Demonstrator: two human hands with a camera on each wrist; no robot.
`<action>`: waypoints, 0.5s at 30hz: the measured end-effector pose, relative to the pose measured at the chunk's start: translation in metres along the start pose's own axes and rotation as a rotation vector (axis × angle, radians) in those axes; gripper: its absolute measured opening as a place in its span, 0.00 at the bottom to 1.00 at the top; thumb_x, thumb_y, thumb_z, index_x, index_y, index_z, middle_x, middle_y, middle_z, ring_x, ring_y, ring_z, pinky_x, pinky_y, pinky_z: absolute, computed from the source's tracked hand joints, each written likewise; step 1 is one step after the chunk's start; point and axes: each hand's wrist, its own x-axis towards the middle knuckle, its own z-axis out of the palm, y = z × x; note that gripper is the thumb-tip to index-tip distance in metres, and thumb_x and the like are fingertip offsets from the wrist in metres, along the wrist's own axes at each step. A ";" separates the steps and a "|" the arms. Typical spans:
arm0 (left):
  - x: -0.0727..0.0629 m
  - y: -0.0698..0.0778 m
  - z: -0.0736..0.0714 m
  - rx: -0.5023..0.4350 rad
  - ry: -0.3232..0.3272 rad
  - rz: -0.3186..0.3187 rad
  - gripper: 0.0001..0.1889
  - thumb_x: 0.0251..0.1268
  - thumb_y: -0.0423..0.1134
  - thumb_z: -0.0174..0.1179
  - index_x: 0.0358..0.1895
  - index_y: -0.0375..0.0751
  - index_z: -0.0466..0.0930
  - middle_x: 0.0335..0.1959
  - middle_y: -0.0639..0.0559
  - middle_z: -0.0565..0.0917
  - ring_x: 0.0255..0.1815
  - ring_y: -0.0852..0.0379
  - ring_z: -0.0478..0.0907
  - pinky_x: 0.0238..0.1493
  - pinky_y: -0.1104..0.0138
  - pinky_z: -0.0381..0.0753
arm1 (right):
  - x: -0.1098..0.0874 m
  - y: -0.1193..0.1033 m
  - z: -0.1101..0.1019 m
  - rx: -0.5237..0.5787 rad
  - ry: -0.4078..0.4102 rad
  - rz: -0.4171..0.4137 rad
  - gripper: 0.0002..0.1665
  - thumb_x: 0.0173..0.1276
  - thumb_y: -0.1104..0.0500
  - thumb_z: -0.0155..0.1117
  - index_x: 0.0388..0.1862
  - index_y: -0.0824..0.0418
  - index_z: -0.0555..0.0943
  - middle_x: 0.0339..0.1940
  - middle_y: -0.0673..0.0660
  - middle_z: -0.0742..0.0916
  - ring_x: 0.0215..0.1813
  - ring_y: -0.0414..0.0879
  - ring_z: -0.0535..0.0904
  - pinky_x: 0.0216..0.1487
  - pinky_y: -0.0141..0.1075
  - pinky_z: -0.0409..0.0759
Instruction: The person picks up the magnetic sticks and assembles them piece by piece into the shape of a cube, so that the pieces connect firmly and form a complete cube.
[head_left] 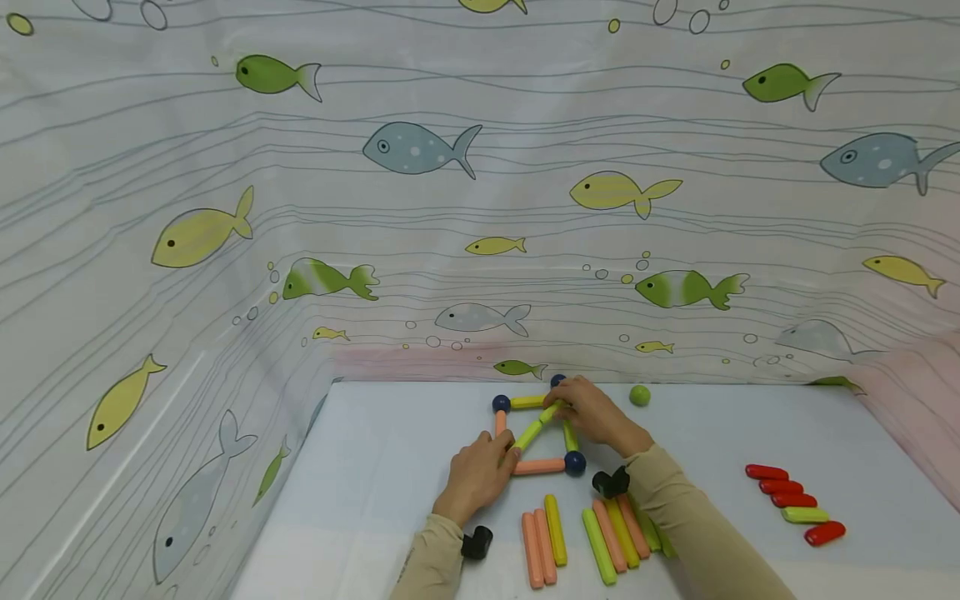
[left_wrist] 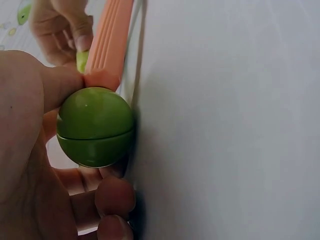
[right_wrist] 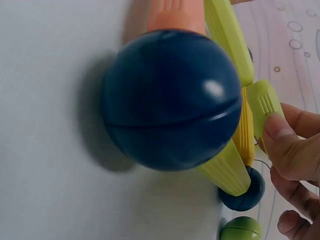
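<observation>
A four-sided frame of magnetic rods and balls lies on the table, with navy balls [head_left: 574,462] at three corners. My left hand [head_left: 478,473] curls round a green ball [left_wrist: 96,127] at the near-left corner, thumb against an orange rod [left_wrist: 107,45]. Slanting across the frame is a lime rod [head_left: 527,437], its lower end at the left hand. My right hand [head_left: 595,412] pinches a second lime rod [right_wrist: 264,102] between thumb and fingers, near the first one's upper end; whether they touch I cannot tell. A yellow rod [head_left: 527,402] forms the far side.
Orange, yellow and lime rods [head_left: 555,529] lie in two groups near me, some partly under the right forearm. A loose green ball [head_left: 640,395] sits at the far edge. Several short red pieces [head_left: 795,500] and a lime one lie at right. A fish-printed curtain [head_left: 480,275] surrounds the table.
</observation>
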 end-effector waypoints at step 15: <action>0.001 -0.002 0.006 0.025 0.018 -0.003 0.10 0.82 0.52 0.57 0.52 0.53 0.79 0.32 0.54 0.72 0.24 0.57 0.67 0.25 0.63 0.65 | 0.001 0.000 0.011 -0.029 -0.003 0.039 0.14 0.68 0.64 0.76 0.52 0.56 0.90 0.49 0.53 0.89 0.54 0.52 0.79 0.57 0.52 0.80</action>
